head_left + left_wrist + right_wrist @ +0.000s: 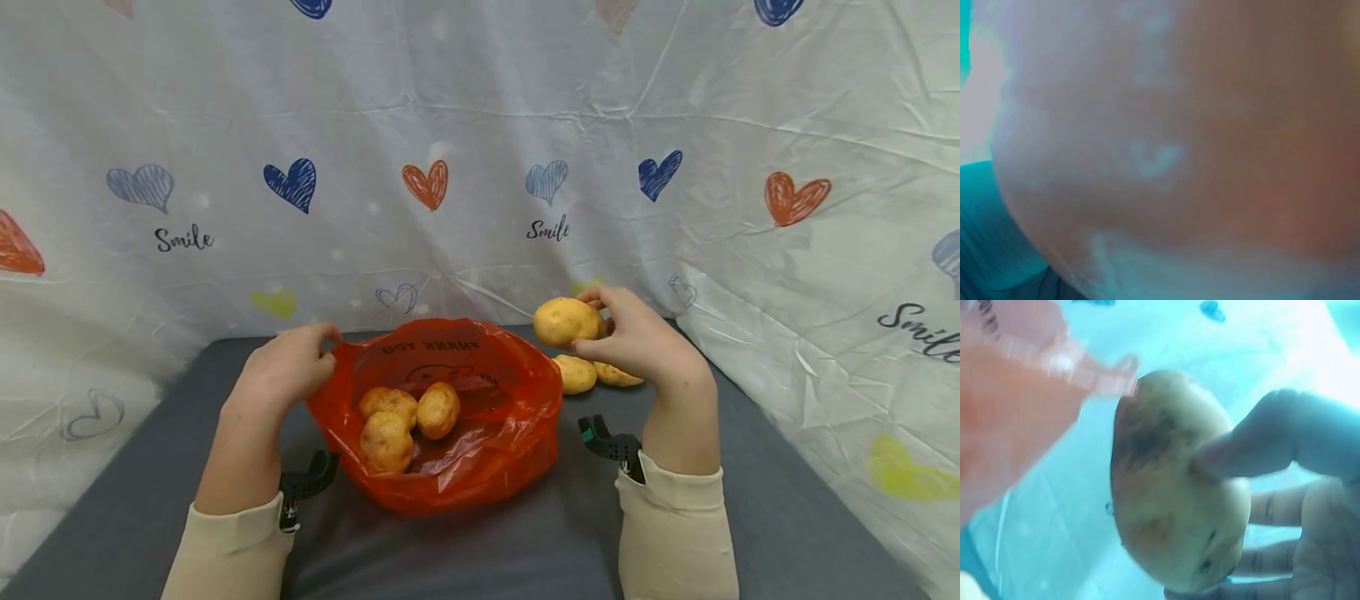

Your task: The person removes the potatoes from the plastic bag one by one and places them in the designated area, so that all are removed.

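A red plastic bag [495, 467] sits on the table with its mouth open, and three potatoes [387, 440] lie inside it. My left hand [288, 367] pinches the bag's left rim between thumb and fingers. In my right hand [637, 333] a yellow potato [562, 322] is gripped, held up just past the bag's right rim. Dark blemishes mark that potato [1172, 481] in the right wrist view, where the thumb [1254, 437] presses on it. The left wrist view is filled by a blurred close surface of the bag [1166, 162].
Below the raised potato, two more potatoes [576, 375] rest on the dark grey table [750, 517], right of the bag. A white curtain [480, 75] printed with hearts hangs behind the table and along both sides. Black camera mounts [611, 442] are strapped at the wrists.
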`<state>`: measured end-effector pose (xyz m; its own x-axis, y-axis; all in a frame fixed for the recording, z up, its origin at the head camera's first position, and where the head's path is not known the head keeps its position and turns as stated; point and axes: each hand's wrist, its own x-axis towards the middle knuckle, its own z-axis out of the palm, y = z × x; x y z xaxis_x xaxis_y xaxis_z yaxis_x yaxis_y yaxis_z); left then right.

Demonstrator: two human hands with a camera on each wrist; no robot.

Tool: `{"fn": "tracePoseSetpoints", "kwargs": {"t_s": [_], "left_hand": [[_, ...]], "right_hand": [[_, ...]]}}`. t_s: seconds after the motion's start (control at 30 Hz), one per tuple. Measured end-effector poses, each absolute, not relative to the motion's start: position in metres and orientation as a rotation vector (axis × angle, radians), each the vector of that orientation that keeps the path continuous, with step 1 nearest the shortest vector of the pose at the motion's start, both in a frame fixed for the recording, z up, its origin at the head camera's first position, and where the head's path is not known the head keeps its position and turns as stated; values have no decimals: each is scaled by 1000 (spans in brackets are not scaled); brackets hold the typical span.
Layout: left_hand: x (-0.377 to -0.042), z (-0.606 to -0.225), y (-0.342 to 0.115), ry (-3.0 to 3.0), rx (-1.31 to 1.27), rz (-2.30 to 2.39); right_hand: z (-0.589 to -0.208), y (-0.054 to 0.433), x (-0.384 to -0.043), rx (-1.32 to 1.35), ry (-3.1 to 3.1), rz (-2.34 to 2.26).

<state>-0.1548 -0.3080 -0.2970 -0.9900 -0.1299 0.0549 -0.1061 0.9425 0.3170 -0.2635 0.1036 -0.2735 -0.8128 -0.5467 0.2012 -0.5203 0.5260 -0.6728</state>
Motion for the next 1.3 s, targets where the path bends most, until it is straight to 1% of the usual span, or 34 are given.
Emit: {"fn": "tracePoseSetpoints", "kwargs": {"t_s": [0.3, 0.47, 0.7, 0.93, 1.3], "left_hand": [[-158, -295, -310, -3022, 145, -432], [-159, -296, -311, -3041, 143, -446], [-159, -298, -314, -3041, 123, -487], [-161, -301, -304, -3035, 74, -504], [-161, -302, -302, -3032, 68, -515]], "right_hand": [[-299, 113, -285, -572, 2743, -897], [-317, 108, -297, -452, 2670, -740], [-340, 99, -308, -398, 2609, -687], [-355, 102, -313, -368, 2567, -559], [-357, 94, -316, -339, 2568, -544]]}}
